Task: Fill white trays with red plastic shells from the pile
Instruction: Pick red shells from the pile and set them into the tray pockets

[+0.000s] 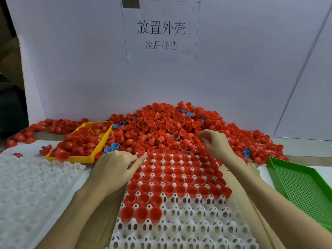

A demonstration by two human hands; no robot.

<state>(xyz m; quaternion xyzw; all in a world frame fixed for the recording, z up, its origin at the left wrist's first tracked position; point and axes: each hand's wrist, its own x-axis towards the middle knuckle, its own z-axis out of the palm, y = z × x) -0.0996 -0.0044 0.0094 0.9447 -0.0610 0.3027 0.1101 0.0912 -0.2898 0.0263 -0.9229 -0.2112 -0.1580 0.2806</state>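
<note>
Left hand [115, 168], fingers curled, steadies the white tray [179, 221] at centre; right hand [213, 142] pinches into the red shell pile [161, 126]: seat each shell cup-up in the lower empty pockets

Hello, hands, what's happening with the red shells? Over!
Left hand at tray, right hand in pile. Tray half full. Blue shells mixed in.

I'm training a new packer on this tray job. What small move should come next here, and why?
Probably the right hand lifts a red shell from the pile and seats it, open side up, in the next empty pocket of the middle tray. The far rows are filled, one near row holds only three shells, and the fingers are curled at the pile's edge; whether they already pinch one is unclear.
</note>
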